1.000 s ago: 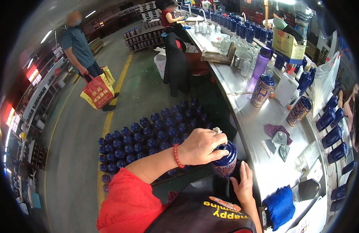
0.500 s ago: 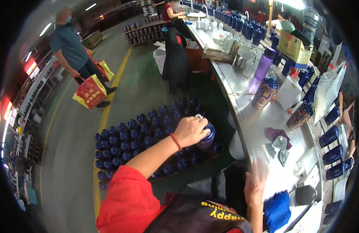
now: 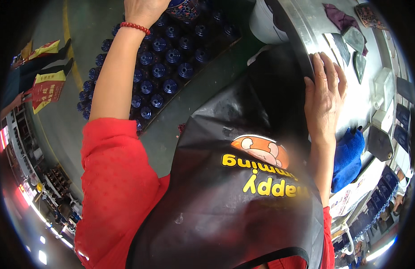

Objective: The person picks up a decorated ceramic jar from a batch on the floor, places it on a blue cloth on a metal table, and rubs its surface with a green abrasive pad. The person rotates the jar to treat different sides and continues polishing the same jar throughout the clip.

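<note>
At the top edge of the view, my left hand (image 3: 147,11), with a red bead bracelet on its wrist, is closed on a dark blue bottle (image 3: 184,11) with a floral pattern. The picture's edge cuts off its fingers and the bottle's top. Below and around it, several rows of dark blue bottles (image 3: 158,70) stand upright on a low platform. My right hand (image 3: 325,92) lies with its fingers stretched out over the near edge of the metal worktable (image 3: 301,22), holding nothing. Green-grey glass-like pieces (image 3: 358,67) lie just beyond its fingertips.
On the worktable are a purple cloth (image 3: 340,18), a blue cloth (image 3: 348,157), a white container (image 3: 384,89) and another patterned bottle (image 3: 371,17). A white bucket (image 3: 266,22) stands beneath its edge. A person with red-yellow bags (image 3: 48,87) is at the left.
The view has tipped down toward my apron, so my left hand and its bottle now sit at the top edge. My right hand has come to rest on the table edge.
</note>
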